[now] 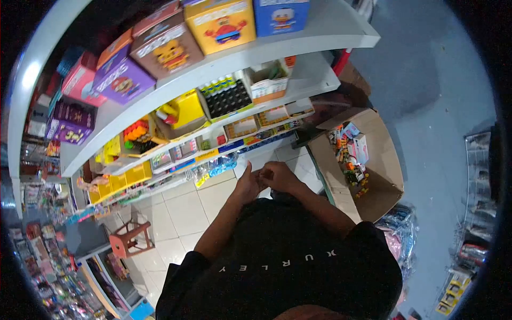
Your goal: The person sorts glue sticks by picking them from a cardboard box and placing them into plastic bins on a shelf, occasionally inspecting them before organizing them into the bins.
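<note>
My left hand (248, 184) is in front of my torso, its thumb raised apart from the fingers, and I see nothing in it. Touching or almost touching it, my right hand (278, 176) has its fingers curled inward. Whatever the right fingers may hold is hidden or too small to make out. Beyond both hands stands a grey shelf unit (314, 88). A large open cardboard box (381, 176) is to the right of my right hand, with small colourful toys and packets (349, 152) inside.
Boxed brick figures (221, 26) line the upper shelf. Below are yellow bins (130, 178) and a tray of bottles (225, 96). A reddish-brown stool (130, 239) stands on the tiled floor (184, 213) at left. Plastic-wrapped goods (402, 234) lie beside the cardboard box.
</note>
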`<state>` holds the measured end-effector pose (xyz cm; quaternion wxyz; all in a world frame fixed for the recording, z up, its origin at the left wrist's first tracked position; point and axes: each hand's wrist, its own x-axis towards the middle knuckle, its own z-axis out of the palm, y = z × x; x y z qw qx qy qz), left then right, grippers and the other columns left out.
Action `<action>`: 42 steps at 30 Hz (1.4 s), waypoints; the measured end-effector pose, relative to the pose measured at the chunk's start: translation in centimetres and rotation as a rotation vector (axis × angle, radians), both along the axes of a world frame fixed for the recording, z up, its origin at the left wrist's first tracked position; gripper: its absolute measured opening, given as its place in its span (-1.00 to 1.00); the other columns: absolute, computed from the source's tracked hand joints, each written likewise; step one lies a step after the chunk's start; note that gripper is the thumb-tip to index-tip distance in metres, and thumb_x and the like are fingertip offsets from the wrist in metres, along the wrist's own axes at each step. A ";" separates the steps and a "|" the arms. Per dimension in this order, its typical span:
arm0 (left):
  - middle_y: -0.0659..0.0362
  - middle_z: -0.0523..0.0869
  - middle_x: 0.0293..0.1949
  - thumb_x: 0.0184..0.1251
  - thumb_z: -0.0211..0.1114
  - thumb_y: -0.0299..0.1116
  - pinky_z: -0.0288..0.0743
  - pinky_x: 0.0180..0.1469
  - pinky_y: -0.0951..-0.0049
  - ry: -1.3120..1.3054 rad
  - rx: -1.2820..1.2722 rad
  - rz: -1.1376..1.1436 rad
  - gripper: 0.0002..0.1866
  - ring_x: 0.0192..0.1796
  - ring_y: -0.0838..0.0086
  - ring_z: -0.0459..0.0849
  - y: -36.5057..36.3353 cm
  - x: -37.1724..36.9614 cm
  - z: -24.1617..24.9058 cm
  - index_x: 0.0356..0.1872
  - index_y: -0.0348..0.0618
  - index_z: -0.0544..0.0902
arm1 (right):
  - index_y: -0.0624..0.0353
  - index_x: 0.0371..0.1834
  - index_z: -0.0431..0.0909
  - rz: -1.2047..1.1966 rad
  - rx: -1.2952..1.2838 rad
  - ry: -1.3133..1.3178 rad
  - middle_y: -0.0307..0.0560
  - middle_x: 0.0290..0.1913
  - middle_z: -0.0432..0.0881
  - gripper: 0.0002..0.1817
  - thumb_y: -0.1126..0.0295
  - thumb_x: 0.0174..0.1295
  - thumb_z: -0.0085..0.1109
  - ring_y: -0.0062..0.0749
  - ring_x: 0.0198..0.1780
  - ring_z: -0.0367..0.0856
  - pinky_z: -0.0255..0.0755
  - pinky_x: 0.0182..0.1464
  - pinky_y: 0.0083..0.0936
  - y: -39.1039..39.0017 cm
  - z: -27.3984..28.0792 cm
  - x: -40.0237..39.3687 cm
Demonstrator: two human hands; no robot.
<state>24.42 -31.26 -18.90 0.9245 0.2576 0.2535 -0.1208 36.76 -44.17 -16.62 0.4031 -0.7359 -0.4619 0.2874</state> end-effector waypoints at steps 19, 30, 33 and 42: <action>-0.21 0.39 0.36 0.54 0.02 -0.14 0.54 0.12 0.19 0.267 0.329 0.289 -0.37 0.15 0.02 0.62 -3.7 -5.5 -2.5 0.48 -0.24 0.11 | 0.14 -0.38 0.75 -0.355 -0.006 0.041 -0.16 -0.43 0.75 -0.79 0.24 0.05 0.40 -0.39 -0.34 0.73 0.59 -0.18 -0.44 3.9 -16.0 20.1; -0.20 0.39 0.36 0.51 0.03 -0.02 0.45 0.21 0.10 0.375 0.276 0.550 -0.29 0.13 0.02 0.60 -8.6 -11.6 -2.8 0.51 -0.19 0.07 | 0.16 -0.01 0.55 -0.257 -0.090 -0.435 0.16 0.02 0.60 -0.62 0.13 0.23 0.15 0.07 0.14 0.53 0.36 0.21 -0.07 13.4 -20.6 24.2; -0.21 0.39 0.35 0.51 0.03 -0.03 0.48 0.17 0.10 0.396 0.278 0.597 -0.30 0.11 0.03 0.60 -9.4 -12.1 -2.9 0.50 -0.20 0.07 | 0.19 -0.01 0.54 -0.285 -0.118 -0.433 0.17 0.02 0.59 -0.61 0.12 0.26 0.12 0.07 0.15 0.52 0.35 0.23 -0.07 13.8 -20.8 23.9; -0.08 0.61 0.15 0.43 0.22 -0.03 0.52 0.01 0.20 0.386 0.227 0.686 -0.38 -0.02 0.19 0.68 -8.5 -11.4 -2.8 0.37 -0.12 0.30 | 0.09 0.31 0.39 -0.342 -0.240 -0.446 0.07 0.29 0.48 -0.34 -0.10 0.27 0.11 0.00 0.30 0.40 0.27 0.36 -0.22 15.0 -25.7 24.9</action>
